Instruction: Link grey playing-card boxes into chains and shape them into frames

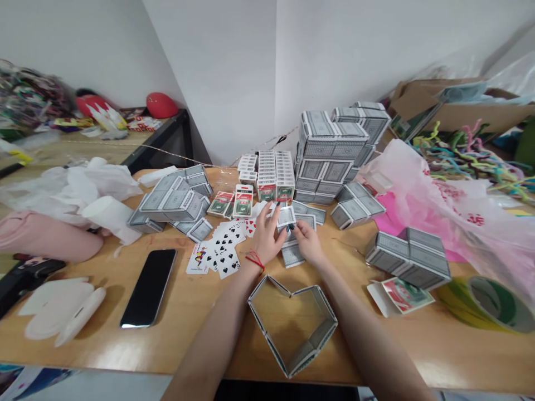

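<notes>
Both hands meet at a grey-backed playing card (286,216) in the middle of the table. My left hand (267,234) has its thumb and index finger at the card's left side and lower edge, a red string round the wrist. My right hand (308,242) pinches the same card from the lower right. More grey-backed cards (293,255) lie face down beneath and behind the fingers. Left of my hands, face-up cards (225,245), mostly spades with a joker, are spread out. Between my forearms stands a heart-shaped frame (292,328) made of cards.
Card boxes (276,172) stand in rows at the back, beside a tall stack of card blocks (328,156). More blocks sit left (171,197) and right (409,259). A phone (149,287), an opened card box (403,295) and a tape roll (485,303) lie nearer.
</notes>
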### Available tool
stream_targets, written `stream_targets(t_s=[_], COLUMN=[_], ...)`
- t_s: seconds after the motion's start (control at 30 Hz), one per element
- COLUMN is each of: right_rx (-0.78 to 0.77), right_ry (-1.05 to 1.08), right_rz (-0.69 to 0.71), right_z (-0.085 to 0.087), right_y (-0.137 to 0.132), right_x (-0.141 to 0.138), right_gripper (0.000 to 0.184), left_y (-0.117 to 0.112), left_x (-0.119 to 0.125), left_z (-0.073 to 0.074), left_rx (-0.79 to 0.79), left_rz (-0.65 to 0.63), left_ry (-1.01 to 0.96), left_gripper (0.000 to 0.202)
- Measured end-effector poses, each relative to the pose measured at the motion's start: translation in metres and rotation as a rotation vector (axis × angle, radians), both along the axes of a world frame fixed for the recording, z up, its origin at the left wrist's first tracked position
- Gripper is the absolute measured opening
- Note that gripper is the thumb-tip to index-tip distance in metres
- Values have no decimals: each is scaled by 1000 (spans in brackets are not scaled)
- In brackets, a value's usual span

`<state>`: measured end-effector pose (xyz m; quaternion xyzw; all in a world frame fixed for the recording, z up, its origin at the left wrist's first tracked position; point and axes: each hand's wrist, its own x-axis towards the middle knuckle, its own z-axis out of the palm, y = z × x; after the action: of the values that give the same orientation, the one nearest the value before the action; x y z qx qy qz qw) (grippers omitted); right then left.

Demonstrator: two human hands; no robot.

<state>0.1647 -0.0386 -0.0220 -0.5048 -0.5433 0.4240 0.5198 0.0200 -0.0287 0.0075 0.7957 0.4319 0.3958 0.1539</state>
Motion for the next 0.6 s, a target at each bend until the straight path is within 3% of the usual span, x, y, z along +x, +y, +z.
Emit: stream_targets(t_s=[0.13,0.2,0.37,0.6], right_rx=[-27,-59,-98,-72], right_ry=[50,103,212,254], right_rz=[30,93,192,182], right_z=[5,8,11,7], right_y=[-2,-5,-8,-5], right_x=[0,-1,-5,-5], right_gripper=[27,28,36,25], left_y=[-1,-1,-1,2], left_x=[-1,-1,-3,-5], left_z=[-3,-4,-2,5], left_rx=[-230,-270,-175,94], left_rz=[-33,-13,59,13], left_ry=[-107,-159,-205,107], left_gripper=[62,59,62,35])
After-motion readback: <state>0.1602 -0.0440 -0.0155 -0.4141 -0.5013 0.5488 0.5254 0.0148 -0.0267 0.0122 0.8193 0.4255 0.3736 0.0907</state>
